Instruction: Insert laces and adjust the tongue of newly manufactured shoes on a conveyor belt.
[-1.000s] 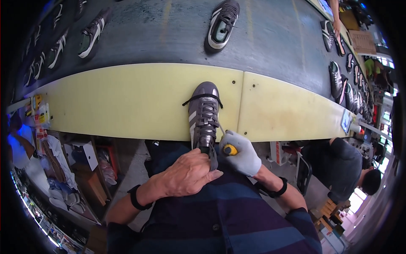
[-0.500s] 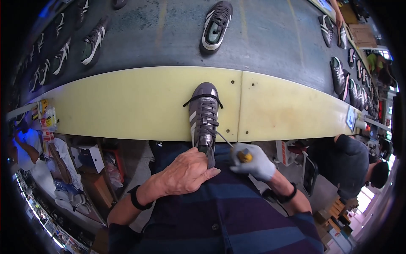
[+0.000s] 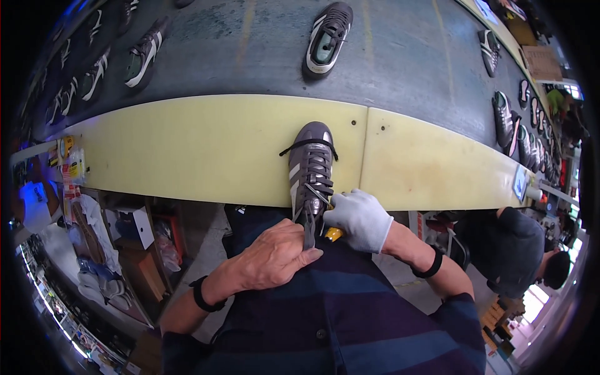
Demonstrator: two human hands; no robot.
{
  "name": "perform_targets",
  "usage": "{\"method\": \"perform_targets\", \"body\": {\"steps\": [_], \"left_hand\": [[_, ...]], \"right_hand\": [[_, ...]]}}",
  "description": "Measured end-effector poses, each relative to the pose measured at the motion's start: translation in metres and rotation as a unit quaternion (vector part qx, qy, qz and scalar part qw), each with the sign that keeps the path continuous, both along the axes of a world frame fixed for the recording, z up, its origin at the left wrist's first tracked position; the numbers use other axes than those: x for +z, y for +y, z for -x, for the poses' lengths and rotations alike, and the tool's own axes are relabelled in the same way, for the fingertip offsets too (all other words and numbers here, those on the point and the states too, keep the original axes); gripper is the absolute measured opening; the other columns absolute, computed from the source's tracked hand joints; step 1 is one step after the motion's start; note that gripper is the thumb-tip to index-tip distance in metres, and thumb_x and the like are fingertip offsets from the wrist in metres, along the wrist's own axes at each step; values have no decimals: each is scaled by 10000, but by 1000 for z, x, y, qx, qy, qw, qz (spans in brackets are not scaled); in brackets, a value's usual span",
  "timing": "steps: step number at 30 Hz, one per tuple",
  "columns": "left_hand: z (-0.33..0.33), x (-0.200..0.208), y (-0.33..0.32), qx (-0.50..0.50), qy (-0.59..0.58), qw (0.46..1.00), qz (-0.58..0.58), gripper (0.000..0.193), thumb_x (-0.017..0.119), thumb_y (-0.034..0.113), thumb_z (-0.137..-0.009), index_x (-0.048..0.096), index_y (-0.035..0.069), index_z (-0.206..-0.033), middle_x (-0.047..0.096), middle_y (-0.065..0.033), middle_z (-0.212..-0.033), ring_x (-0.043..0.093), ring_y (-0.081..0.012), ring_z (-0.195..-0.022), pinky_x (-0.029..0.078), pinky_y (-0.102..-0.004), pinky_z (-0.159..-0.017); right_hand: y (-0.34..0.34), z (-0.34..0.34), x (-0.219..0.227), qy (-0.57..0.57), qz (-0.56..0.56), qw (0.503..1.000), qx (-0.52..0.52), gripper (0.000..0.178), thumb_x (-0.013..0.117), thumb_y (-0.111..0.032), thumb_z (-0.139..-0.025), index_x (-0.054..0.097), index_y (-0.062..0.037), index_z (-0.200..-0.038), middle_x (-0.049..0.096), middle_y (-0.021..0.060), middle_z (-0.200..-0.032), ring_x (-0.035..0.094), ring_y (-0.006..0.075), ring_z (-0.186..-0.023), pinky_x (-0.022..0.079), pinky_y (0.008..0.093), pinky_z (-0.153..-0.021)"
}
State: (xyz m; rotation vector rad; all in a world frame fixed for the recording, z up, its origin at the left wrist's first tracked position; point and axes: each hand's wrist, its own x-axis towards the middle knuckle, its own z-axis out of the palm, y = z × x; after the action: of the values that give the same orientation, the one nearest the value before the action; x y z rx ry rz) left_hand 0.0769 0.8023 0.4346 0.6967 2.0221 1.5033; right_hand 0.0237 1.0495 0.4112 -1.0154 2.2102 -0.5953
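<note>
A dark grey sneaker [image 3: 314, 159] with pale side stripes lies toe-away on the yellow board, its near end over the edge. A black lace crosses its toe, both ends loose; more lacing runs up the front. My bare left hand [image 3: 278, 253] is closed on the sneaker's near end, by a grey flap [image 3: 309, 232] at the opening. My gloved right hand [image 3: 361, 222] is closed round a yellow-handled tool [image 3: 334, 234] with a thin metal shaft. That shaft lies across the lower laces; its tip is too small to make out.
The yellow board [image 3: 206, 150] has a seam right of the sneaker. Beyond it, a dark belt [image 3: 262, 56] carries another sneaker [image 3: 328, 40] and rows of shoes at both sides. Left stand a carton [image 3: 140, 275] and bagged items. Another person [image 3: 509, 250] is at the right.
My right hand has moved left and inward, bringing the tool's shaft over the lower laces. The left hand keeps its hold. The whole view has shifted slightly.
</note>
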Motion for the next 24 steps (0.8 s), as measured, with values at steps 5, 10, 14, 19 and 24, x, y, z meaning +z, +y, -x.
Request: {"method": "perform_targets", "body": {"steps": [5, 10, 14, 19, 24], "left_hand": [[-6, -3, 1, 7, 13, 1000, 14, 293, 595, 243, -1056, 623, 8, -884, 574, -141, -835, 544, -333, -779, 433, -445, -781], [-10, -2, 0, 1, 16, 1000, 24, 314, 597, 257, -1056, 616, 17, -854, 569, -132, -790, 539, -332, -750, 432, -440, -767], [-3, -1, 3, 6, 5, 1000, 0, 332, 606, 261, -1051, 614, 25, -818, 554, -124, -741, 524, -335, -709, 432, -435, -750], [-2, -1, 4, -16, 16, 1000, 3, 321, 615, 242, -1045, 617, 18, -816, 561, -129, -756, 529, -330, -712, 428, -431, -730], [-5, 2, 11, -12, 35, 999, -4, 318, 614, 231, -1044, 611, 11, -815, 558, -131, -763, 530, -324, -706, 425, -429, -722]], "right_hand": [[6, 6, 15, -31, 15, 999, -15, 166, 756, -113, -743, 674, -105, -887, 625, 101, -883, 655, 302, -838, 512, 424, -739], [42, -28, 33, -396, 139, 851, -317, 174, 733, -71, -779, 592, -51, -879, 571, 23, -821, 547, 112, -803, 479, 297, -760], [27, -31, 23, -296, 174, 872, -348, 147, 709, -21, -794, 592, -29, -882, 593, 69, -859, 576, 167, -807, 486, 318, -787], [35, -32, 20, -181, 197, 885, -380, 163, 712, 19, -773, 606, -26, -888, 612, 87, -882, 615, 240, -820, 497, 339, -790], [32, -46, 9, -145, 106, 956, -232, 196, 695, 31, -737, 629, -44, -905, 606, 165, -882, 593, 388, -813, 490, 423, -731]]}}
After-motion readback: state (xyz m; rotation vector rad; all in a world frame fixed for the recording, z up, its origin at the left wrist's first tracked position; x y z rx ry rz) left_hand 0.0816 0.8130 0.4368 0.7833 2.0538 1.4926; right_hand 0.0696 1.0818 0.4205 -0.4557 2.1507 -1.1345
